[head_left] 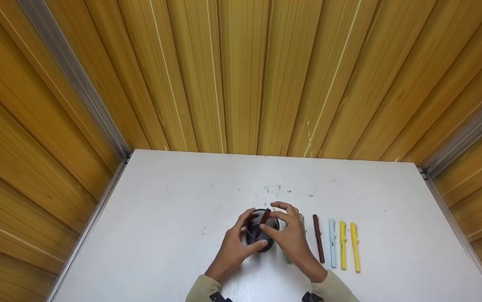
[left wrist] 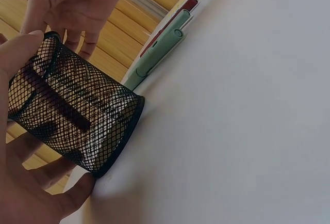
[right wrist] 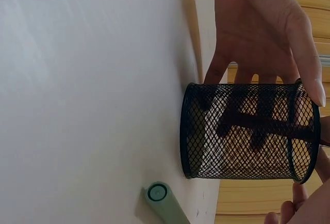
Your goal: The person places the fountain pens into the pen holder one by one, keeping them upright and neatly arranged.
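A black mesh pen holder (left wrist: 111,113) stands on the white table, its open top facing up. My left hand (head_left: 232,248) grips it from the left, thumb at the near rim and fingers round the far side. In my right hand (head_left: 293,235), thumb and index finger pinch the upper end of a dark red pen (head_left: 264,218). The pen's lower part is inside the holder and shows through the mesh in both wrist views, tilted and with its end above the base. Two green pens (left wrist: 160,53) lie beside the holder, mostly hidden under my right hand in the head view.
To the right of my right hand, another dark red pen (head_left: 318,239), a light blue pen (head_left: 332,244) and two yellow pens (head_left: 342,246) lie in a row on the white table (head_left: 173,218). Wood-patterned walls (head_left: 241,75) enclose the table's back and sides.
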The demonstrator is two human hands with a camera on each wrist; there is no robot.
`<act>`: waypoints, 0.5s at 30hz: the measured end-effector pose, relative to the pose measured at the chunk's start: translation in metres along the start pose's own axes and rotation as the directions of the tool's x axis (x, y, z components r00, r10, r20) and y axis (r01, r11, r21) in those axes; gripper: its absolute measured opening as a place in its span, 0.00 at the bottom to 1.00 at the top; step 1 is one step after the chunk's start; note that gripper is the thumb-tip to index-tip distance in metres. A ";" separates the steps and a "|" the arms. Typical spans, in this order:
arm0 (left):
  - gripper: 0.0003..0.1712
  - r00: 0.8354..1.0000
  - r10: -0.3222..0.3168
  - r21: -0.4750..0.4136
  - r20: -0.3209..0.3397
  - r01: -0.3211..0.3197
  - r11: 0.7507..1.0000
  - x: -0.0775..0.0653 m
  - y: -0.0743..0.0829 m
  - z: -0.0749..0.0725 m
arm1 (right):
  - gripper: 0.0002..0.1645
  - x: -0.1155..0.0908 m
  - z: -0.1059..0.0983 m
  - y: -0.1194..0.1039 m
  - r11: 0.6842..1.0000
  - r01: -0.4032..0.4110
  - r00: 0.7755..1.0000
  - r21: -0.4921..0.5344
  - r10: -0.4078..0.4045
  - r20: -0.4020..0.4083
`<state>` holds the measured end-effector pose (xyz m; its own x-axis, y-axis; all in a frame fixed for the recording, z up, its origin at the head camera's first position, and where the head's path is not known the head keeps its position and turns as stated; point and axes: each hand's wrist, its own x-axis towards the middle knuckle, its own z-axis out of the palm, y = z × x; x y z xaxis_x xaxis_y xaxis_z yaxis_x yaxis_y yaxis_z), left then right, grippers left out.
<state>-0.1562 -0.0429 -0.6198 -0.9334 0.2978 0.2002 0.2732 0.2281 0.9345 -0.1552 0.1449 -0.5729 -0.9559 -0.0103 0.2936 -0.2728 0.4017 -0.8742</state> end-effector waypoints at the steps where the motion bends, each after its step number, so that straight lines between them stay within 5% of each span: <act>1: 0.51 1.000 0.004 0.004 -0.002 -0.004 1.000 0.000 0.000 -0.001 | 0.13 0.001 0.002 -0.001 1.000 -0.002 1.000 -0.008 0.002 0.010; 15: 0.51 1.000 0.002 0.018 -0.004 -0.002 1.000 0.000 0.000 0.000 | 0.15 0.005 0.016 0.001 0.993 -0.101 0.990 -0.065 0.107 0.094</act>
<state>-0.1559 -0.0436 -0.6201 -0.9337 0.2948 0.2035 0.2794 0.2438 0.9287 -0.1622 0.1306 -0.5787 -0.9856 -0.0531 0.1605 -0.1668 0.4596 -0.8723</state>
